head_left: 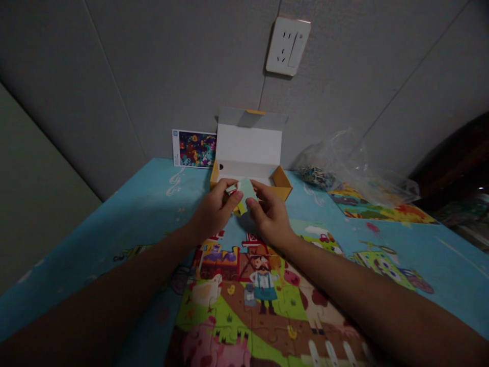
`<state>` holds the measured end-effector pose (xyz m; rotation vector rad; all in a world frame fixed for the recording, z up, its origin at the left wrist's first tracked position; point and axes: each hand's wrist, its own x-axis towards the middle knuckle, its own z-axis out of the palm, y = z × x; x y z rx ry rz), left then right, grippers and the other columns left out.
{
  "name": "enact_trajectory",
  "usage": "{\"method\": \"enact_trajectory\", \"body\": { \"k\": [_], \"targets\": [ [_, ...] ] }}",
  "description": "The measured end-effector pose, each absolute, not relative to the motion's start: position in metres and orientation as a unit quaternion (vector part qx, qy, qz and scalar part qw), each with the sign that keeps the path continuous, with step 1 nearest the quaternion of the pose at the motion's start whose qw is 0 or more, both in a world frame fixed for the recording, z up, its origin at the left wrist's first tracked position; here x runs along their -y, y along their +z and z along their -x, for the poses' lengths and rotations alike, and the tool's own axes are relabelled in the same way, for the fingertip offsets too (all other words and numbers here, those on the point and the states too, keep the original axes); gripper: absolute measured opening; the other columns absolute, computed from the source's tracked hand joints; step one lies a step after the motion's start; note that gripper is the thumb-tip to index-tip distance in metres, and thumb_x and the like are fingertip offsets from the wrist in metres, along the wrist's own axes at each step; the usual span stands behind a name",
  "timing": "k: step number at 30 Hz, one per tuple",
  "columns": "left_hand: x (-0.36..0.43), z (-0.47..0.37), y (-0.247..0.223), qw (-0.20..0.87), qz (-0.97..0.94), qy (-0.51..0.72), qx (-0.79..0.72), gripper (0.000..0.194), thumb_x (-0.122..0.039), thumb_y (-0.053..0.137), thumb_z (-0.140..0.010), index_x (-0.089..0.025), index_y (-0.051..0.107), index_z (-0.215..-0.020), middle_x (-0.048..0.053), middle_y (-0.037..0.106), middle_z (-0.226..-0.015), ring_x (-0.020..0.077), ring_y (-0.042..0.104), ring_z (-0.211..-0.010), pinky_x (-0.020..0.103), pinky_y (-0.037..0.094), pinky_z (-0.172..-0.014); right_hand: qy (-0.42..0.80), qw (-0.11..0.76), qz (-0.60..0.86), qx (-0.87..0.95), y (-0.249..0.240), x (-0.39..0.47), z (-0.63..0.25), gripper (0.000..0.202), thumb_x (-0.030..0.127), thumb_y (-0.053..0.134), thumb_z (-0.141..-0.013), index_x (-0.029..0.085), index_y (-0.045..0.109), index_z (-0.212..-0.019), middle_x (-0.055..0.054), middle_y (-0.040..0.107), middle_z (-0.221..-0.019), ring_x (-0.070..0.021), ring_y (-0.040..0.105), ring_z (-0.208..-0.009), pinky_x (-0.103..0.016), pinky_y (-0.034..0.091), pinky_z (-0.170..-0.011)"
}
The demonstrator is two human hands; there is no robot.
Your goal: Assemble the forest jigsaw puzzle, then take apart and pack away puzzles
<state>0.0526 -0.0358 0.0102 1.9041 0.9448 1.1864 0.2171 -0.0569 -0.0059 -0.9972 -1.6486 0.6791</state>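
Observation:
Both hands meet above the far edge of a partly assembled farm jigsaw puzzle. My left hand is closed with thumb and fingers on puzzle pieces, pale green on the upper one, with red and yellow bits showing beneath. My right hand pinches the same small bunch from the other side. How many pieces are there is hidden by the fingers. Just behind the hands stands an open yellow box, its white lid raised against the wall. The puzzle's top edge has a gap showing the blue cloth.
A picture card leans on the wall left of the box. To the right lie a clear plastic bag with pieces inside and a colourful sheet. A blue patterned cloth covers the table. A wall socket is above.

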Motion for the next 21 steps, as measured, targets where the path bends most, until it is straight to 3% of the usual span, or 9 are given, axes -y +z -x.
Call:
{"method": "enact_trajectory", "body": {
  "k": [4, 10, 12, 14, 18, 21],
  "targets": [
    [0.032, -0.052, 0.008, 0.334, -0.711, 0.483, -0.386, 0.034, -0.043, 0.048, -0.091, -0.019, 0.050, -0.115, -0.003, 0.058, -0.076, 0.0054, 0.042, -0.044, 0.019, 0.034, -0.043, 0.245, 0.611, 0.481, 0.579, -0.002, 0.046, -0.223, 0.047, 0.042, 0.051, -0.091, 0.020, 0.049, -0.133, -0.005, 0.064, -0.091, -0.0115, 0.049, -0.054, -0.028, 0.045, -0.050],
    [0.029, -0.049, 0.007, 0.318, -0.712, 0.471, -0.413, 0.024, -0.039, 0.048, -0.091, -0.018, 0.056, -0.100, -0.003, 0.057, -0.072, 0.0058, 0.042, -0.045, 0.019, 0.031, -0.041, 0.269, 0.640, 0.486, 0.530, 0.000, 0.035, -0.226, 0.053, 0.026, 0.050, -0.087, 0.015, 0.045, -0.139, -0.008, 0.068, -0.094, -0.0172, 0.065, -0.075, -0.037, 0.055, -0.075],
    [0.028, -0.047, 0.007, 0.309, -0.713, 0.470, -0.419, 0.023, -0.039, 0.048, -0.091, -0.018, 0.058, -0.095, -0.003, 0.055, -0.068, 0.0063, 0.042, -0.045, 0.019, 0.031, -0.041, 0.254, 0.636, 0.485, 0.544, 0.000, 0.038, -0.226, 0.056, 0.023, 0.049, -0.087, 0.017, 0.042, -0.142, -0.010, 0.068, -0.099, -0.0181, 0.066, -0.080, -0.039, 0.055, -0.077],
    [0.026, -0.046, 0.007, 0.298, -0.706, 0.477, -0.431, 0.024, -0.040, 0.048, -0.091, -0.018, 0.059, -0.088, -0.004, 0.053, -0.064, 0.0068, 0.042, -0.045, 0.020, 0.030, -0.040, 0.211, 0.622, 0.474, 0.586, 0.001, 0.044, -0.226, 0.049, 0.020, 0.049, -0.086, 0.020, 0.049, -0.136, -0.010, 0.067, -0.104, -0.0182, 0.065, -0.082, -0.037, 0.054, -0.074],
    [0.023, -0.044, 0.009, 0.283, -0.674, 0.507, -0.457, 0.026, -0.038, 0.047, -0.090, -0.018, 0.060, -0.080, -0.003, 0.053, -0.060, 0.0079, 0.043, -0.045, 0.020, 0.031, -0.041, 0.101, 0.491, 0.377, 0.779, 0.009, 0.060, -0.222, 0.023, 0.016, 0.047, -0.088, 0.019, 0.069, -0.098, -0.007, 0.068, -0.097, -0.0189, 0.061, -0.091, -0.037, 0.050, -0.083],
    [0.020, -0.042, 0.010, 0.273, -0.641, 0.538, -0.475, 0.023, -0.033, 0.048, -0.087, -0.018, 0.060, -0.074, -0.003, 0.051, -0.055, 0.0088, 0.043, -0.044, 0.021, 0.032, -0.041, 0.098, 0.327, 0.297, 0.892, 0.014, 0.074, -0.211, 0.027, 0.032, 0.053, -0.092, 0.017, 0.067, -0.109, -0.010, 0.067, -0.111, -0.0219, 0.057, -0.104, -0.040, 0.044, -0.094]
  ]
}}
